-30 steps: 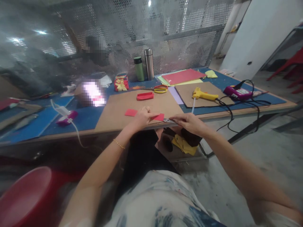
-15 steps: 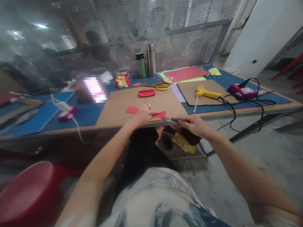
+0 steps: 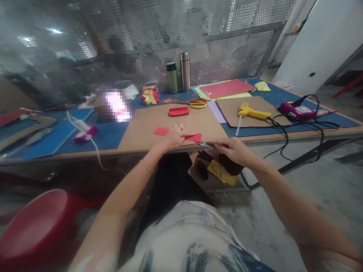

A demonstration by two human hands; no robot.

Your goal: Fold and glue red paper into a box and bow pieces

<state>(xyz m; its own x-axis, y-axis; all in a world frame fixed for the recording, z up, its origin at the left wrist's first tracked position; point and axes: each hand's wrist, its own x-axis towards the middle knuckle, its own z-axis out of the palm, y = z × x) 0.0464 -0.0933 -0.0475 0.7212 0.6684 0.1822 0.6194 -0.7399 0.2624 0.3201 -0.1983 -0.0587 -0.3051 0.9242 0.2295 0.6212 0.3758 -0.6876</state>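
A flat red strip lies near the front edge of a brown cardboard sheet. My left hand presses it down across the middle, index finger stretched along it to the right and the other fingers curled. The strip's right end shows past that fingertip. My right hand is closed around a thin metal-bladed knife, its tip at the strip's lower right edge. The knife's handle is mostly hidden by the fingers. Behind my left hand sits a folded red piece.
Scissors, a red and yellow bundle, a green flask and a steel flask stand farther back. To the right are a yellow glue gun and a purple power strip with black cords. A red stool stands lower left.
The whole view has shifted slightly, so things appear a little farther right. Both hands keep the same hold on the strip and the knife.
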